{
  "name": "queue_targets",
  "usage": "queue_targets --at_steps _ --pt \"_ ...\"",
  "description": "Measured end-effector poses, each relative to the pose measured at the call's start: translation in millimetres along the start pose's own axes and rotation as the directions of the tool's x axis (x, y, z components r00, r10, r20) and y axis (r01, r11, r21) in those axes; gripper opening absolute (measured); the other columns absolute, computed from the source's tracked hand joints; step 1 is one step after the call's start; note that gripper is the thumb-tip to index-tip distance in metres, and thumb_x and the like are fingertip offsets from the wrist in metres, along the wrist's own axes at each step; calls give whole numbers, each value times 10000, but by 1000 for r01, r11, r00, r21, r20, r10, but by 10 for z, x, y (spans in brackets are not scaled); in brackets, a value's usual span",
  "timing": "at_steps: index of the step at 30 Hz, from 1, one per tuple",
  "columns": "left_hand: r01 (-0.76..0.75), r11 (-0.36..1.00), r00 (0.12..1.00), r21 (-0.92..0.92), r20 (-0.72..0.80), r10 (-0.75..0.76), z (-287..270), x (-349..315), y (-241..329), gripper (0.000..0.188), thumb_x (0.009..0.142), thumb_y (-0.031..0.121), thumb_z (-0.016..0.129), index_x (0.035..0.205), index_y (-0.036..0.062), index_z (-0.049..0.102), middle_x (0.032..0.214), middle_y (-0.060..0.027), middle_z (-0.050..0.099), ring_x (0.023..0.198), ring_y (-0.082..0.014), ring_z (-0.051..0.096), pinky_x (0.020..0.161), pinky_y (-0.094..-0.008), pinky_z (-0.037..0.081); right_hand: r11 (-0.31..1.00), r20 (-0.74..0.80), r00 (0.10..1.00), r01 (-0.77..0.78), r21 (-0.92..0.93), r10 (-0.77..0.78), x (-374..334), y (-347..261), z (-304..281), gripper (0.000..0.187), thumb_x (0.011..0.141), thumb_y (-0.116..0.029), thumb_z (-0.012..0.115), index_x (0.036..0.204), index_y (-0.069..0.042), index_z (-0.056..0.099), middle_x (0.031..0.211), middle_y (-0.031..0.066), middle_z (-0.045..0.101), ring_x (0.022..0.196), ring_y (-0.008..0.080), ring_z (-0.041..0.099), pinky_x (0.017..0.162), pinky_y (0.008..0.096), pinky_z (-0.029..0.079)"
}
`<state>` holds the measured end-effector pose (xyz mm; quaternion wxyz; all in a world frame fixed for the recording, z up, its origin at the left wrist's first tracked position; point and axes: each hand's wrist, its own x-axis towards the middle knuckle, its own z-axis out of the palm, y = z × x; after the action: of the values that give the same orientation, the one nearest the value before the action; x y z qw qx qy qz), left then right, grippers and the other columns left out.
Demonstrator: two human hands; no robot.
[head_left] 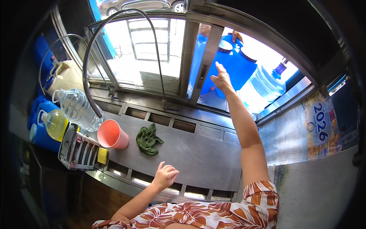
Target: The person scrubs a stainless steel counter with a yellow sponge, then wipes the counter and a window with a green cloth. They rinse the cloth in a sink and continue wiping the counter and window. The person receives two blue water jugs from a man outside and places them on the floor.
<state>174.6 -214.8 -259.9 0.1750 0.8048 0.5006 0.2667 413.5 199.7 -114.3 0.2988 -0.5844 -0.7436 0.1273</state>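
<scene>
My right arm reaches across the counter to the open window. My right hand (222, 79) is empty, its fingers extended in front of the blue jugs (238, 65); whether it touches them I cannot tell. Another person's hand (237, 37) is at the top of those jugs. My left hand (165, 176) hovers over the near edge of the steel counter (194, 158), fingers loosely bent and apart, holding nothing. A crumpled dark green cloth (148, 139) lies on the counter beyond it. To the cloth's left is a pink-orange plastic cup (113, 134).
A clear blue-tinted water bottle (265, 84) stands right of the jugs. Two arched hoses (133, 12) rise at the back left. Clear bottles (79, 108), a yellow sponge (102, 155) and a metal rack (78, 149) crowd the left end. A calendar (301, 128) hangs on the right.
</scene>
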Motion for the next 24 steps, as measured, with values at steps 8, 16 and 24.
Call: queue_targets --at_steps 8,16,24 --pt "98 994 993 46 68 -101 -120 -185 -201 88 686 167 768 726 136 696 863 13 653 935 -176 619 999 -505 376 944 -513 842 -287 -163 167 345 577 -934 806 641 -412 792 1346 -136 514 1387 183 463 1325 387 364 1058 602 314" --pt "61 998 997 -11 46 -60 -273 316 20 305 711 190 783 993 148 675 961 -18 656 980 -209 615 987 -495 382 939 152 927 -332 -93 343 470 968 -1654 1481 299 -609 899 1520 -174 181 1499 188 334 1369 404 337 1094 534 342" --pt "-295 955 938 35 -182 296 -500 2065 355 425 698 123 778 1092 104 621 1194 -113 560 1147 -306 533 1014 -492 368 885 -36 966 -251 -393 258 273 1520 -1638 1391 394 -625 886 1510 -143 211 1540 173 243 1436 355 199 1156 479 258"
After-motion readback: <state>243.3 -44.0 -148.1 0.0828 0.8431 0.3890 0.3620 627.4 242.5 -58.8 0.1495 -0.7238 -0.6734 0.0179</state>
